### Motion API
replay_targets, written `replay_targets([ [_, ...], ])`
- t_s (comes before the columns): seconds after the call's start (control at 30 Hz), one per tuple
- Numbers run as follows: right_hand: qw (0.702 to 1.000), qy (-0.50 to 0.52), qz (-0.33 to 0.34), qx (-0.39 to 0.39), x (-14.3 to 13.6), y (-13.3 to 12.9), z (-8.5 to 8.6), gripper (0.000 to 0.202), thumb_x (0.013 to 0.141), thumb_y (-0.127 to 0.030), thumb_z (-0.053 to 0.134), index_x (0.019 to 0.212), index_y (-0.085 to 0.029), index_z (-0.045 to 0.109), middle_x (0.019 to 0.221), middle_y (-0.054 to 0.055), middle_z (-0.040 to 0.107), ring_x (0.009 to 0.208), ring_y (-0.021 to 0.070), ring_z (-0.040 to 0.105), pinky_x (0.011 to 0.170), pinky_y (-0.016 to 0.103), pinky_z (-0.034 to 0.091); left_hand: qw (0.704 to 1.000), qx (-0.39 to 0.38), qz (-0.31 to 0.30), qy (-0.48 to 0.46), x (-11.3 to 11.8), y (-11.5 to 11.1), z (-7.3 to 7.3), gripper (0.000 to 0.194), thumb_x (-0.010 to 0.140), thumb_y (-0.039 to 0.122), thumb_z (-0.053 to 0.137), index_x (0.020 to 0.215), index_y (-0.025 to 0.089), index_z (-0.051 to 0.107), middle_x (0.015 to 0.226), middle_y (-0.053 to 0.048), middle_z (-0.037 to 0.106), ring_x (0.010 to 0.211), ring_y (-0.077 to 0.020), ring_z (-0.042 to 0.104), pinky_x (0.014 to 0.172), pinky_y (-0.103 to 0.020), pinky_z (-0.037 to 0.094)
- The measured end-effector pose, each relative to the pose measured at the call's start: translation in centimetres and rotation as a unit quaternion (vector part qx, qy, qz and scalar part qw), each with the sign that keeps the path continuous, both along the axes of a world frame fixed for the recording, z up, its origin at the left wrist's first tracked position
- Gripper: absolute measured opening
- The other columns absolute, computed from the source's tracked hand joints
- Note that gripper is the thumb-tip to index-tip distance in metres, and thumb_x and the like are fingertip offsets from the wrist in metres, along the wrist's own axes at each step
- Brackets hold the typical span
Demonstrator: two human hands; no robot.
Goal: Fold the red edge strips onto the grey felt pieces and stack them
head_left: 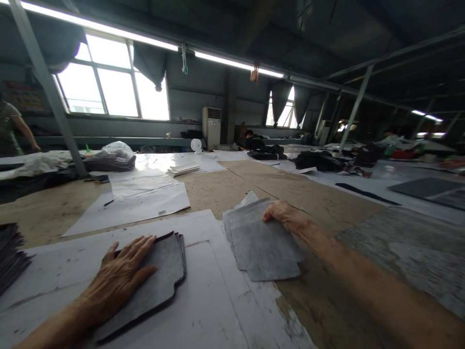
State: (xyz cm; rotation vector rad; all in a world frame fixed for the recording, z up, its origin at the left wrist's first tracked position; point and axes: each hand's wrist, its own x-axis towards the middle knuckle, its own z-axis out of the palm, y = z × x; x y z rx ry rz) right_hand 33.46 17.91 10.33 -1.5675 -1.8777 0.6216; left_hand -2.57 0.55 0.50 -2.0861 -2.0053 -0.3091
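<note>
My left hand (pixel 125 274) lies flat, fingers stretched out, on a stack of dark grey cut fabric pieces (pixel 163 271) resting on white paper. At the right, my right hand (pixel 279 213) grips the far edge of a lighter grey fabric piece (pixel 265 247) with a notched near edge. That piece is over the paper's right edge; whether it is one layer or several I cannot tell. My right thumb and fingers are closed on it, partly hidden from view.
Another stack of dark pieces (pixel 12 257) stands at the left edge. Ahead are white paper sheets (pixel 134 213), a clear plastic bag (pixel 118 155), a small white fan (pixel 196 146) and dark cloth heaps (pixel 316 161). A metal post (pixel 51 92) rises at left. Another person (pixel 14 128) is at far left.
</note>
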Motion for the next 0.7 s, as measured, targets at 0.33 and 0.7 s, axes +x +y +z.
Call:
replay_targets([
  [0.33,0.992,0.059,0.047,-0.104,-4.0,-4.6,10.1,0.017,0.081,-0.022,0.058,0.094,-0.011,0.059,0.079,0.0,0.061,0.066,0.0115,0.059,0.059,0.027,0.05,1.0,0.0,0.005,-0.018,0.4,-0.1,0.5,0.055,0.088,0.048,0.03,0.136,0.022,0.028,0.138,-0.009,0.037,0.128,-0.0275,0.032,0.103,-0.056,0.014],
  [0.7,0.984,-0.038,0.056,-0.163,-1.3,-5.2,4.5,0.023,0.087,-0.031,0.051,0.099,-0.012,0.056,0.093,0.004,0.059,0.077,0.0125,0.058,0.066,0.029,0.05,1.0,0.002,0.008,-0.018,0.6,-0.2,0.6,0.054,0.088,0.048,0.029,0.134,0.021,0.031,0.138,-0.008,0.038,0.127,-0.0266,0.033,0.102,-0.055,0.015],
])
